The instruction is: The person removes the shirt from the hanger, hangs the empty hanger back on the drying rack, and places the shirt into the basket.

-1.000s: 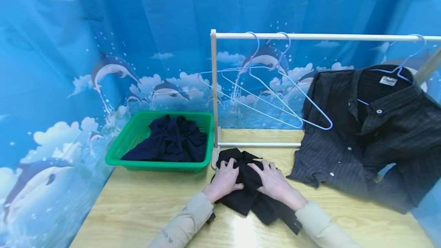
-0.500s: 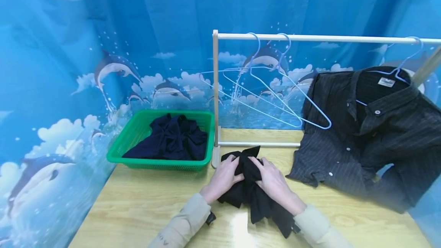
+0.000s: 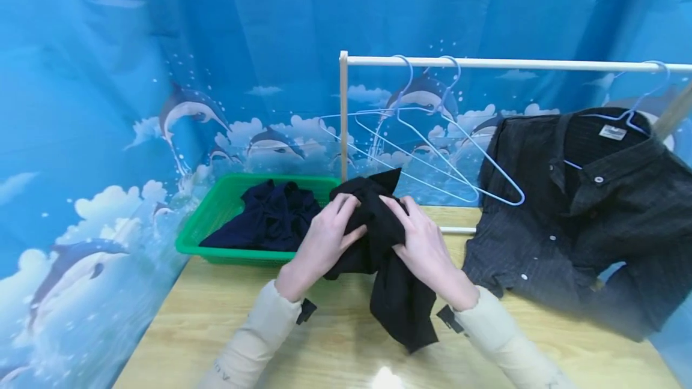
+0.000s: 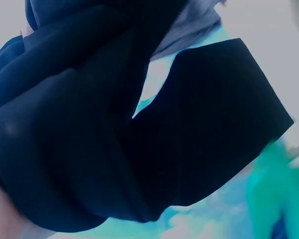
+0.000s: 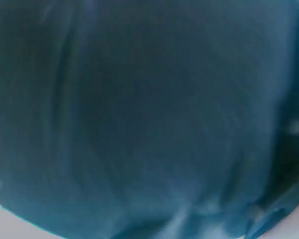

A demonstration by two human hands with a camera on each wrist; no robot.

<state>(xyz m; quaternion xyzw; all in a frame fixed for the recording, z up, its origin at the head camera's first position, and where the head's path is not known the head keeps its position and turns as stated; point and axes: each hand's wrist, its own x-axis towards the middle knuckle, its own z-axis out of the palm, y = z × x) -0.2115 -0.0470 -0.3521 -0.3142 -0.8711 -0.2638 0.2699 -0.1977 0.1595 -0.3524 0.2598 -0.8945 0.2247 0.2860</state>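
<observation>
Head: left hand [image 3: 322,238] and right hand [image 3: 426,244] both pinched the black cloth [image 3: 376,227], raised by the green basket's [image 3: 238,254] right end; tail [image 3: 404,311] dangled. Left wrist: loose flap [image 4: 209,124]. Right wrist: cloth filled view, fingers hidden. Even tension, ends gathered clear of basket, seemed best.

Wood-grain table [image 3: 189,317], green basket [image 3: 243,258] on it, rack [image 3: 519,65] apparently too
</observation>
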